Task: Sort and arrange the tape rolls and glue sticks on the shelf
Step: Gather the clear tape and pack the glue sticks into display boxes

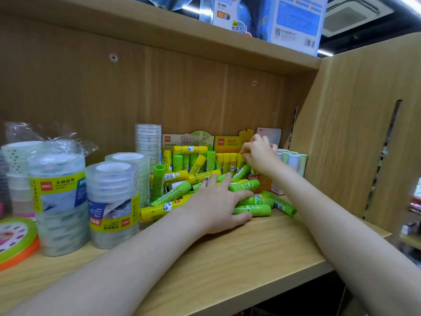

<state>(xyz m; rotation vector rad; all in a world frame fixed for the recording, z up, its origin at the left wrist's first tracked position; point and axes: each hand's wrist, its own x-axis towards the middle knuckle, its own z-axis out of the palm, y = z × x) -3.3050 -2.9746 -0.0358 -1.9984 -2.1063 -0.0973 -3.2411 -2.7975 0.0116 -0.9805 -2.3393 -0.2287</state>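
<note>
A loose pile of green and yellow glue sticks [177, 192] lies on the wooden shelf [250, 247]. My left hand [218, 204] rests flat on this pile with its fingers spread, touching green sticks [250, 210] at the pile's right. Behind stand a green display box [186, 139] and a yellow display box [227, 142] with upright sticks. My right hand [259, 156] reaches into the yellow box, fingers curled, pinching the top of an upright yellow glue stick [240, 161]. Wrapped stacks of clear tape rolls [114, 201] stand to the left.
More tape stacks [59, 201] [148, 142] and a green-and-orange tape reel [16, 240] fill the left side. Pastel glue sticks [292, 160] stand by the right side panel [353, 133]. A globe box [273, 19] sits on the upper shelf.
</note>
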